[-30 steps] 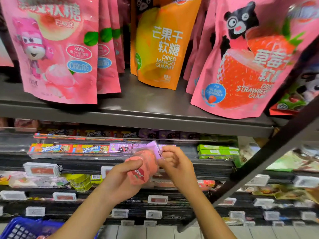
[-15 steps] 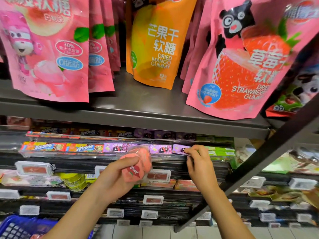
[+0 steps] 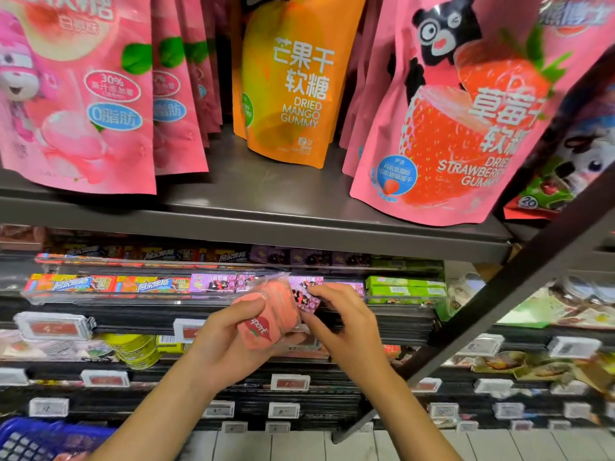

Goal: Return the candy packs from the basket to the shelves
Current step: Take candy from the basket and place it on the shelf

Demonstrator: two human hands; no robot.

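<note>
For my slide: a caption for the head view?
Left hand holds pink candy pack; right hand pinches purple pack.

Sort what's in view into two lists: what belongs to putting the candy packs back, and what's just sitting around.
Part of the job:
- left hand holding the peach candy pack
- right hand pinching the purple candy pack
- row of purple packs on the shelf
- blue basket

Just sitting around:
- mango gummy bag
- strawberry gummy bag
- green packs
- price tags
</note>
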